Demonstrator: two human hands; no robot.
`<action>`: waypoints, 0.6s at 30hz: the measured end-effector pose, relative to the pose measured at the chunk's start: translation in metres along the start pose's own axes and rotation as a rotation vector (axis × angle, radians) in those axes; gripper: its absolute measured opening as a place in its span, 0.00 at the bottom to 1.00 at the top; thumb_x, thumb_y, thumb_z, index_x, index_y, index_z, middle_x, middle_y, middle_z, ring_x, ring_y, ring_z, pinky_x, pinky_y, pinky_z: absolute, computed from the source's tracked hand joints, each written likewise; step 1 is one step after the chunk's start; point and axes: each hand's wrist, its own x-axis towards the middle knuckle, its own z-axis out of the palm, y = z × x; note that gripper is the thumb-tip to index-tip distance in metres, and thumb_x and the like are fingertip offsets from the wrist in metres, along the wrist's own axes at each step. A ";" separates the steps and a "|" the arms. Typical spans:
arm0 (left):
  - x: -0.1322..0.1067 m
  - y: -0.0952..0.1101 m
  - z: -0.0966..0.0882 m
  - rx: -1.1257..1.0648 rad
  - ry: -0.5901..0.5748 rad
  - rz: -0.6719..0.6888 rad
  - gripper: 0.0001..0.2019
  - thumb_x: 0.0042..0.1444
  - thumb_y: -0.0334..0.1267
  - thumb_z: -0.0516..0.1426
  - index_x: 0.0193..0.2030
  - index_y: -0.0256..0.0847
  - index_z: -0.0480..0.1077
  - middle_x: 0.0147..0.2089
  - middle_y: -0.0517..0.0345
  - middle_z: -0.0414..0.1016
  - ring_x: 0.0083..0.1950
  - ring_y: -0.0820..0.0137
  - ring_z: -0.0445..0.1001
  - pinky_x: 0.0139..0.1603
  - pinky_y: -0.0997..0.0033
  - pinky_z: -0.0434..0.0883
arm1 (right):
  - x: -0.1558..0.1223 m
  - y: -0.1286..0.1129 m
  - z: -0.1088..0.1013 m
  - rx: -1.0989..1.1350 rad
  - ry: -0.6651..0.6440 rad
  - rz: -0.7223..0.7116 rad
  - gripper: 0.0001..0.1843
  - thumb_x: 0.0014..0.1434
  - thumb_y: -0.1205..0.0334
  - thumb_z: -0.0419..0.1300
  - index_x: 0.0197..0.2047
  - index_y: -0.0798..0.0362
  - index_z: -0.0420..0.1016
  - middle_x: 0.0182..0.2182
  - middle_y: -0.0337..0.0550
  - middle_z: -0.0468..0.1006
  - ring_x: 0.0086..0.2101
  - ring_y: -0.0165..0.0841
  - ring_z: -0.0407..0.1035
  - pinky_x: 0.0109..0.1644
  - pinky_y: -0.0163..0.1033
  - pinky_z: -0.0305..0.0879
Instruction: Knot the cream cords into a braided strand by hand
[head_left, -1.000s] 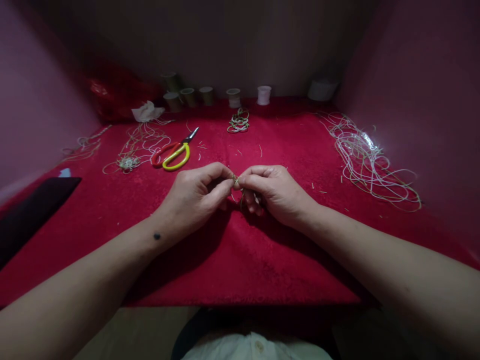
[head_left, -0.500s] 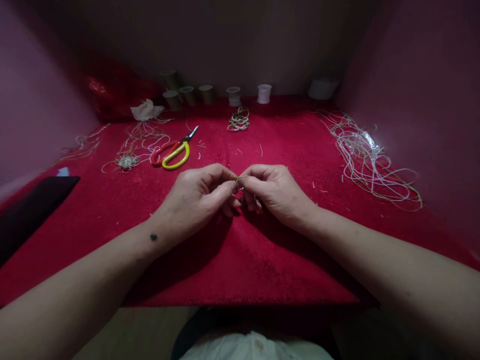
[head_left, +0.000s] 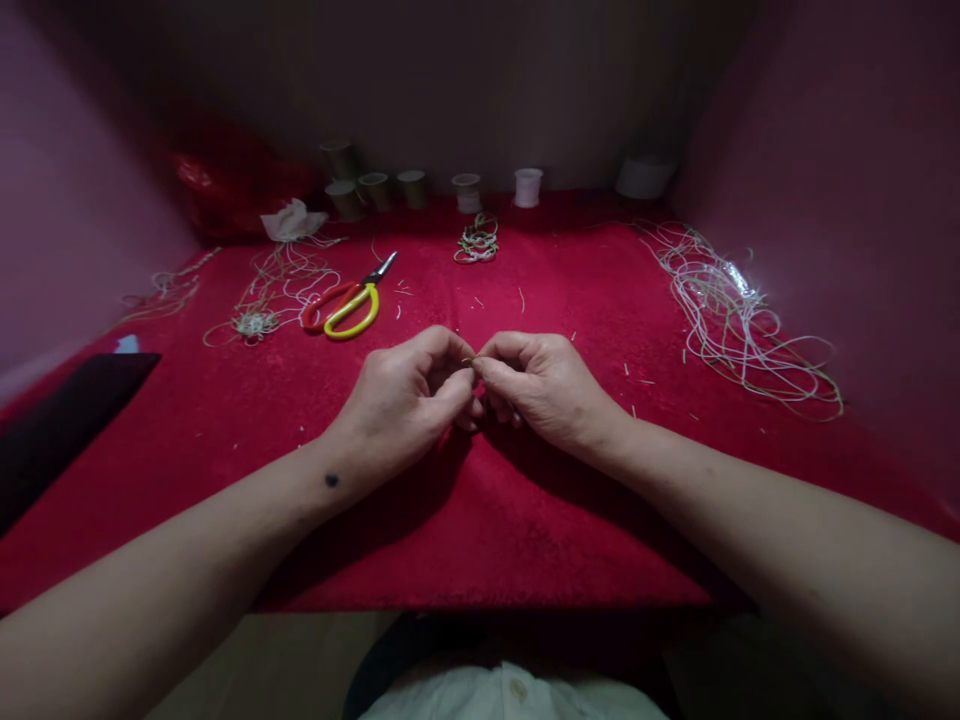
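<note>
Over the middle of the red cloth, my left hand (head_left: 411, 388) and my right hand (head_left: 544, 385) meet fingertip to fingertip. Both pinch a short piece of thin green cord (head_left: 469, 361) between thumb and forefinger; most of it is hidden by the fingers. Beyond my left hand lie scissors (head_left: 352, 308) with one red and one yellow handle, blades slightly apart and pointing away. A small bundle of knotted green and white cord (head_left: 476, 240) rests farther back, straight ahead of my hands.
Several thread spools (head_left: 528, 188) stand along the back wall. Tangled loose cords (head_left: 731, 315) lie on the right, and another tangle (head_left: 256, 324) on the left. Cord snippets dot the red cloth (head_left: 480, 560). A dark, long object (head_left: 75, 425) sits at the left edge.
My left wrist has shifted slightly right and turned a little. The fingertips of both hands have changed their pinch on the cord, and less of it shows below them.
</note>
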 end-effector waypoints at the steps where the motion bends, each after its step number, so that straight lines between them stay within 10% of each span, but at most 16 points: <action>1: 0.000 0.000 0.000 -0.009 0.004 0.005 0.04 0.54 0.33 0.54 0.37 0.40 0.65 0.25 0.61 0.73 0.26 0.70 0.76 0.29 0.71 0.76 | 0.000 0.000 0.000 -0.005 0.002 -0.006 0.11 0.58 0.67 0.53 0.25 0.57 0.68 0.17 0.35 0.69 0.17 0.22 0.59 0.21 0.29 0.54; 18: 0.002 0.012 -0.008 -0.071 0.034 -0.040 0.04 0.54 0.33 0.56 0.36 0.37 0.71 0.21 0.62 0.74 0.22 0.73 0.74 0.23 0.77 0.72 | -0.001 -0.004 -0.003 0.048 -0.083 0.035 0.10 0.55 0.69 0.52 0.23 0.56 0.66 0.13 0.32 0.65 0.14 0.21 0.58 0.17 0.28 0.52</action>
